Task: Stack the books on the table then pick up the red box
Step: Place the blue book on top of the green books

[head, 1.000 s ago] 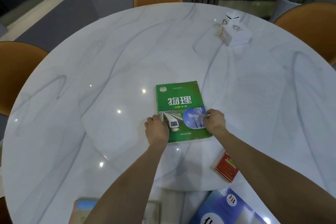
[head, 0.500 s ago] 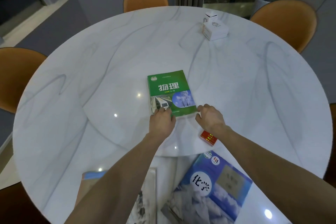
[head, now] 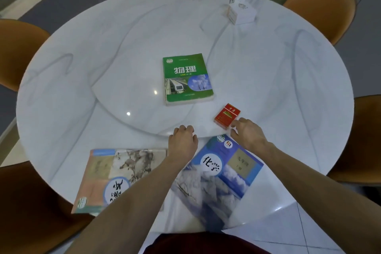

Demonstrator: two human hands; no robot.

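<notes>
A green book [head: 188, 79] lies flat on the raised round centre of the white marble table [head: 82, 72]. A blue book [head: 220, 177] lies at the near edge, with a beige book [head: 107, 175] to its left, partly under my left forearm. The small red box [head: 226, 116] lies between the green and blue books. My left hand [head: 183, 142] hovers over the blue book's far-left corner, fingers curled and holding nothing. My right hand [head: 248, 135] is just in front of the red box, its fingertips at the box's near corner, not closed around it.
White boxes [head: 241, 13] stand at the far right of the table. Orange chairs [head: 321, 8] ring the table. Tiled floor shows at the lower right.
Both hands have let go of the green book and drawn back toward me. The right hand now sits by the red box. The view has pulled back, showing the blue and beige books.
</notes>
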